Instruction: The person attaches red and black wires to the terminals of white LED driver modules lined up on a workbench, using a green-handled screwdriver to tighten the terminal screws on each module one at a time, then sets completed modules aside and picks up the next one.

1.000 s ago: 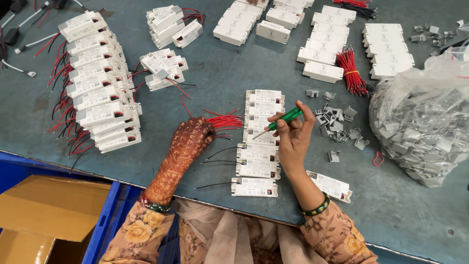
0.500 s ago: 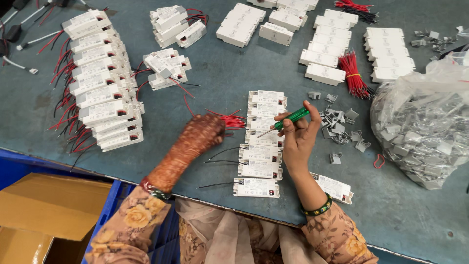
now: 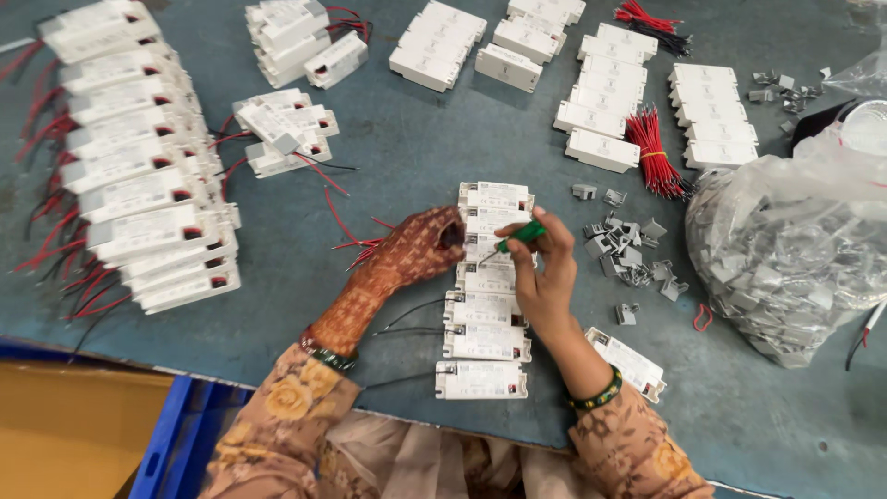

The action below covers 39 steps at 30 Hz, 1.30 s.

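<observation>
A column of several white rectangular driver boxes (image 3: pixel 487 305) lies on the grey-blue table (image 3: pixel 416 157) in front of me. My left hand (image 3: pixel 416 249) rests at the left end of an upper box and pinches red wires (image 3: pixel 360 245) there. My right hand (image 3: pixel 545 273) grips a small green-handled screwdriver (image 3: pixel 517 236), its tip touching that same box.
Long rows of wired white boxes (image 3: pixel 139 176) lie at left, more stacks at the back (image 3: pixel 637 102). Small grey clips (image 3: pixel 624 249) are scattered right of the column, beside a clear bag of parts (image 3: pixel 795 249). A red wire bundle (image 3: pixel 651 148) and a blue crate (image 3: pixel 180 434) are also present.
My left hand has moved right onto the upper box with the red wires. The screwdriver has come down from a raised tilt, its tip now on the box.
</observation>
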### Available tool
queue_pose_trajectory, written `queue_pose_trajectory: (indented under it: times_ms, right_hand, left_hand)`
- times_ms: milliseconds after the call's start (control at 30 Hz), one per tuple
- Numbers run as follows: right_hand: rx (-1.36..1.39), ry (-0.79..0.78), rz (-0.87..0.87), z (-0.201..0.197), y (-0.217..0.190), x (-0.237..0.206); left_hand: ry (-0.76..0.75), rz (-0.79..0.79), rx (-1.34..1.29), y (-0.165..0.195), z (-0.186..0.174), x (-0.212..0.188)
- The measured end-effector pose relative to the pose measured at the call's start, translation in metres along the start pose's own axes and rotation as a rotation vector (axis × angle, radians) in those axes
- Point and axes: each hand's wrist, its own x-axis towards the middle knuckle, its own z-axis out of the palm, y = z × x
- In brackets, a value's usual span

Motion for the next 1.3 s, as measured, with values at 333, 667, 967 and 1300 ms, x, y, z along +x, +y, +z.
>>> queue_pose_trajectory:
  times_ms: [333, 667, 967, 1300]
  right_hand:
    - [-0.025, -0.158, -0.062, -0.006, 0.000, -0.004]
    - [-0.077, -0.218, -0.121, -0.010, -0.003, 0.003]
    - [-0.138, -0.243, -0.139, -0.010, -0.004, 0.003]
    - [-0.154, -0.254, -0.148, -0.010, -0.007, 0.007]
  left_hand:
    - [-0.275, -0.237, -0.178, 0.013, -0.005, -0.010]
    - [-0.176, -0.199, -0.153, 0.014, -0.001, -0.014]
    - [-0.194, -0.207, -0.140, 0.012, -0.001, -0.018]
    - [-0.215, -0.219, -0.089, 0.013, 0.000, -0.020]
